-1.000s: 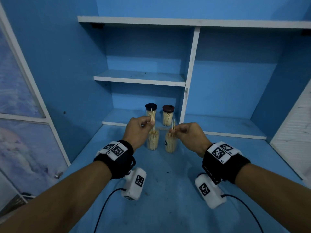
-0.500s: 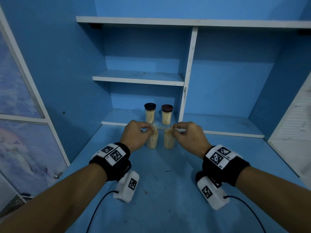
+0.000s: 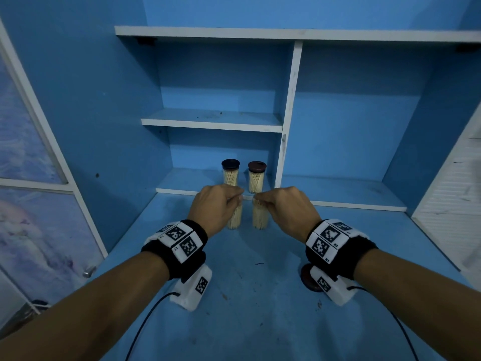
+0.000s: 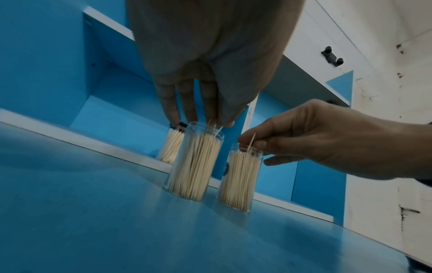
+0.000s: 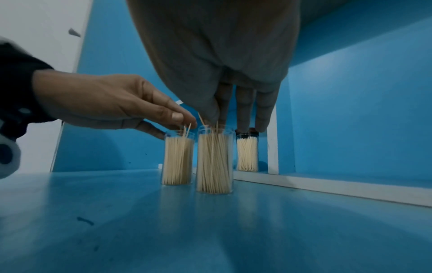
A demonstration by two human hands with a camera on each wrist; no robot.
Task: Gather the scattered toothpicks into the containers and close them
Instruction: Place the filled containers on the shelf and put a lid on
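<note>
Both hands have dropped from above the jars to their rims. Left hand (image 3: pixel 217 204) over the left jar (image 4: pixel 194 162); right hand (image 3: pixel 282 207) over the right jar (image 4: pixel 239 177). Both jars stand open on the blue worktop (image 3: pixel 250 295), just beside each other, packed with toothpicks.

The toothpicks held clear above the rims a second ago are now mostly down inside. Left grip: thumb and fingertips pinched on a few toothpicks (image 4: pixel 216 127) whose tips poke above the rim. Right grip: thumb and forefinger pinched on one toothpick (image 4: pixel 252 141), slanted, lower end in the jar.

Meaning: this batch is nearly seated. I judge that letting go and tapping the stragglers flush comes next, then lids.

One dark lid (image 3: pixel 308 281) lies on the worktop near my right wrist, half hidden by the camera. The second lid I cannot find.

Two capped jars (image 3: pixel 243 175) stand on the low shelf behind, apparently finished.

A dark speck (image 3: pixel 259 263) mid-worktop; stray toothpick or a mark, cannot tell.
</note>
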